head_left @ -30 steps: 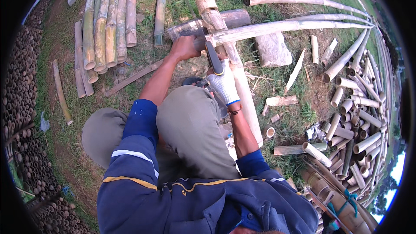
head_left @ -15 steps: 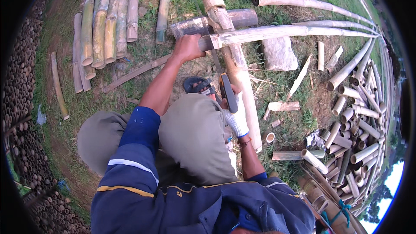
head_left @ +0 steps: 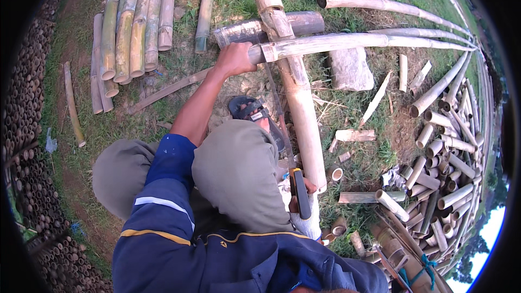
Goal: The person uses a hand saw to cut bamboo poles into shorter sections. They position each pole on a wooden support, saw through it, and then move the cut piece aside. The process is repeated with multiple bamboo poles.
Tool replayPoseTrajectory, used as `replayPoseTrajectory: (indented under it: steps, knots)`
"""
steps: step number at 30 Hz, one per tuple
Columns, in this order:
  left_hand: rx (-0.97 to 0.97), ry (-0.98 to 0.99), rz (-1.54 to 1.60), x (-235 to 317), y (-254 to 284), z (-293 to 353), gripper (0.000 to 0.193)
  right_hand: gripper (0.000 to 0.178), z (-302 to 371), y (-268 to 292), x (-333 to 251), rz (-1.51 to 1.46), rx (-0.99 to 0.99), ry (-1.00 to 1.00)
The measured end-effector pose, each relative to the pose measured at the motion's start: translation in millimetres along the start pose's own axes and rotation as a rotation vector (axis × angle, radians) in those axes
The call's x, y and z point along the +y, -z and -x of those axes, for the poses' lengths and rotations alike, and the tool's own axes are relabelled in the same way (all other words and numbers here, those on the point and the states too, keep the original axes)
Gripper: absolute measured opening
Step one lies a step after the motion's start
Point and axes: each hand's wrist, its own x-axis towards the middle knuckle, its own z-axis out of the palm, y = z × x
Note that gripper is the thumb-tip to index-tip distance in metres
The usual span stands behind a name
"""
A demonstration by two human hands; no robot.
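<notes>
My left hand (head_left: 237,59) is bare and closed around the near-left end of a long pale bamboo pole (head_left: 331,43). That pole lies across a thick bamboo log (head_left: 298,109) and stretches off to the right. My right hand (head_left: 307,224), in a white knitted glove with bare fingertips showing, grips the black and yellow handle of a handsaw (head_left: 300,195). From the handle, the thin blade runs up and forward, and its far part meets the pole just right of my left hand. My right hand is close beside my knee.
A dark round log (head_left: 304,23) lies under the far end of the thick log, with a pale stone block (head_left: 350,69) to its right. Cut bamboo lengths (head_left: 126,32) lie in a row at upper left. Short offcuts (head_left: 456,195) are heaped at right. My sandalled foot (head_left: 251,111) is near the blade.
My right hand has drawn the handsaw back toward my body, so more blade shows between my knee and the thick log. My left hand stays on the pole.
</notes>
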Motion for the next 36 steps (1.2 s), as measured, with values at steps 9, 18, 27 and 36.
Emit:
replayPoseTrajectory:
  steps: [9, 18, 27, 36]
  knots:
    - [-0.003, 0.016, 0.001, -8, 7, -18, 0.058, 0.061, -285, -92, -96, -0.03, 0.053, 0.362]
    - [-0.033, -0.013, 0.022, -4, 8, -12, 0.062, 0.057, -50, -18, -20, 0.052, 0.023, 0.087]
    - [0.019, -0.044, 0.035, 0, -2, -16, 0.067, 0.065, -247, -80, -52, 0.006, 0.148, 0.458]
    - [0.027, -0.003, -0.007, -10, 9, -11, 0.062, 0.058, -175, -60, -83, 0.115, 0.108, 0.326]
